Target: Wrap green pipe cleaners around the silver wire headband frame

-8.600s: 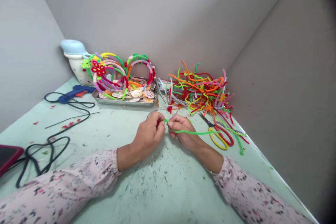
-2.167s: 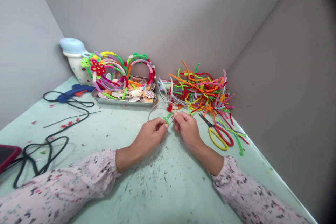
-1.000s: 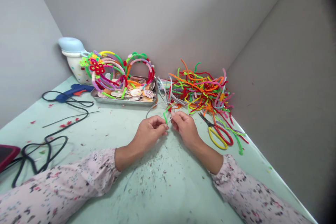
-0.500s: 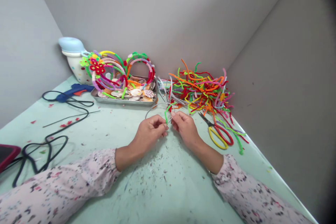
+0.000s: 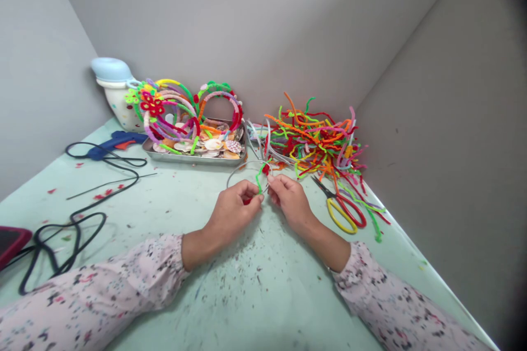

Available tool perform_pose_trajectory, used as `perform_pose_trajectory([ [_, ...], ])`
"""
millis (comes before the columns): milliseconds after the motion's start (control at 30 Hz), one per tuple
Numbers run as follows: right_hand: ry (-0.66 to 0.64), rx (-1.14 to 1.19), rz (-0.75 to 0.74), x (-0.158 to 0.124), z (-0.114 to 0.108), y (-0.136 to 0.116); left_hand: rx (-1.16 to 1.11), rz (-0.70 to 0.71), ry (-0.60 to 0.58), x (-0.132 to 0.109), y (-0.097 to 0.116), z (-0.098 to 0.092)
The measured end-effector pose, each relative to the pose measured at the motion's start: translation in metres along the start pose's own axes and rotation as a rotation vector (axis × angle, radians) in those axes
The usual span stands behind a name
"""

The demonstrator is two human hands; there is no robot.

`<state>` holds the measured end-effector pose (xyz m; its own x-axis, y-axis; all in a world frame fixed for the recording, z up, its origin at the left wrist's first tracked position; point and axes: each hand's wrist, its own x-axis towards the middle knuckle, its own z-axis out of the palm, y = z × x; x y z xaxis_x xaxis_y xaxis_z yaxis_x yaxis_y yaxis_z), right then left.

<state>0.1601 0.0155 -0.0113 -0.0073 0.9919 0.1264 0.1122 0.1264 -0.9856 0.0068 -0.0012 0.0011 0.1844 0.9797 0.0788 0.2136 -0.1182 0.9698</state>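
Observation:
My left hand [image 5: 234,209] is closed in a pinch on a green pipe cleaner [image 5: 258,176], which stands up from the fingertips. Right beside it, my right hand [image 5: 291,202] pinches a thin grey hoop [image 5: 234,172] that looks like a bare headband. The hoop arches behind both hands, and its lower part is hidden by the fingers. A fuzzy red piece [image 5: 265,169] sits just above the right fingertips, close to the green strand. Something red also shows beneath the left fingers.
Scissors [image 5: 341,209] lie right of my hands, before a tangled pile of pipe cleaners [image 5: 317,137]. Behind left stand a metal tray [image 5: 193,159] with shells and wrapped headbands [image 5: 173,115], and a white cup [image 5: 119,101]. A blue glue gun [image 5: 111,145] and black cord [image 5: 78,214] lie left.
My left hand has shifted very slightly left and turned a little, and the green strand leans more to the left. More of the red shows. My right hand stays nearly still.

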Motion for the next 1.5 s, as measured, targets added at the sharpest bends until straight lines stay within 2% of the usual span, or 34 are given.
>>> perform_pose_trajectory([
  [600, -0.01, -0.021, 0.013, 0.0, 0.0, -0.001, -0.034, 0.0, -0.036, -0.001, 0.002, -0.002],
  [800, 0.121, -0.099, -0.159, -0.008, 0.002, -0.009, -0.073, -0.034, -0.014, 0.002, 0.0, -0.002],
  [1067, -0.036, -0.178, -0.163, -0.014, 0.006, -0.008, -0.019, 0.018, -0.028, 0.002, 0.003, -0.003],
  [1500, -0.09, -0.155, -0.273, -0.013, 0.006, -0.005, 0.011, 0.044, -0.059, 0.005, -0.002, -0.002],
])
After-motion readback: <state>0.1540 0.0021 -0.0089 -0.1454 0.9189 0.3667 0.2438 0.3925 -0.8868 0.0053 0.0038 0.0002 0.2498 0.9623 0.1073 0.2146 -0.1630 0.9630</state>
